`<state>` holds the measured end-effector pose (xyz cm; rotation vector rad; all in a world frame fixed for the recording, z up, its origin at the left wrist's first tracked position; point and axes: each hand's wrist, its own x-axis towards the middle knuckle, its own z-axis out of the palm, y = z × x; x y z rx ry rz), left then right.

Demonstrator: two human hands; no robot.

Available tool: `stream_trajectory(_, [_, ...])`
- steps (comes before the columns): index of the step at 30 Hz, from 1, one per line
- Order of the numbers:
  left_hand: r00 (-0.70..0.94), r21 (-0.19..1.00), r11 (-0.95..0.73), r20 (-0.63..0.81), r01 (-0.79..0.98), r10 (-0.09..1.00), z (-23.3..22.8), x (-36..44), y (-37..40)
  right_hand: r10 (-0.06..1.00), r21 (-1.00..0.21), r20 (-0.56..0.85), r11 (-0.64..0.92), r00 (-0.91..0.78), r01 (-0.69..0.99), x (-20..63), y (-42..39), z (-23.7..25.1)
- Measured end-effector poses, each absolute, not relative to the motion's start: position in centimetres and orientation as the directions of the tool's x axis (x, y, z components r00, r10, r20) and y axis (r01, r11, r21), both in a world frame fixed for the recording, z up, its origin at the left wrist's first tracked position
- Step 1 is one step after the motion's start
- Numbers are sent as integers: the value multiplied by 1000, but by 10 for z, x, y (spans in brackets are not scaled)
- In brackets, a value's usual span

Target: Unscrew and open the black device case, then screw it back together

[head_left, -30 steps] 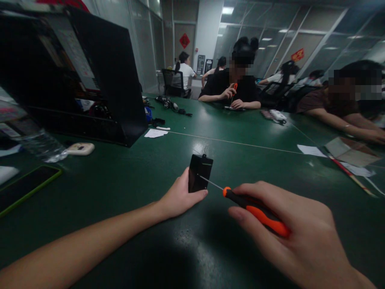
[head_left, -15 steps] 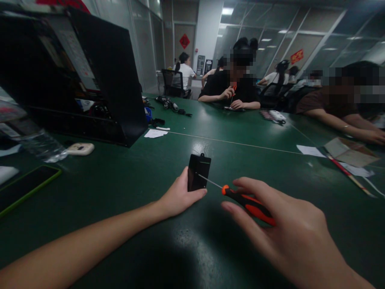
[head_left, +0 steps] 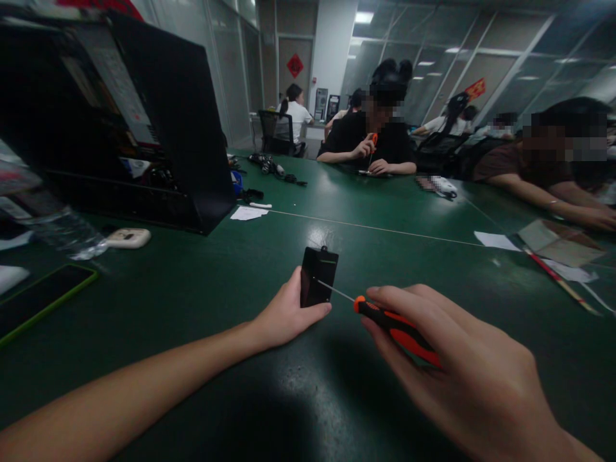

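Observation:
My left hand [head_left: 287, 307] grips a small black rectangular plate [head_left: 319, 282] by its left and lower edges, tilted up above the green table [head_left: 202, 289]. A small tab sticks out at the plate's top edge. In my right hand [head_left: 462, 346] is a screwdriver [head_left: 402, 330] with an orange and black handle, its thumb and fingers closed round it. The screwdriver's thin shaft points left, and its tip meets the face of the plate. Whether a screw sits under the tip is too small to tell.
An open black computer case [head_left: 173, 122] stands at the left, with a plastic bottle [head_left: 67, 224] and a green-edged phone [head_left: 48, 301] before it. Cables [head_left: 272, 167] lie farther back. Across the table a person [head_left: 370, 141] holds another screwdriver. A cardboard piece [head_left: 553, 242] lies at the right.
My right thumb and fingers have closed in on the screwdriver handle, where they stood apart before. The plate and my left hand have hardly moved.

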<state>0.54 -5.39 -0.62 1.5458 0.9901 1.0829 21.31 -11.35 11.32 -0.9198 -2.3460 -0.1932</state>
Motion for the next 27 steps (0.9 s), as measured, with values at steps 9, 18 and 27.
stream_trajectory(9, [288, 968, -202, 153, 148, 945, -10, 5, -55, 592, -179, 601, 755, -537, 631, 215, -116, 119])
stream_trajectory(18, [256, 986, -163, 150, 31, 955, -5, 6, -54, 622, -177, 502, 754, -601, 632, 215, -114, 112])
stream_trajectory(27, [254, 989, -141, 128, 37, 959, -4, 6, -54, 595, -49, 546, 726, -590, 686, 215, -111, 108])
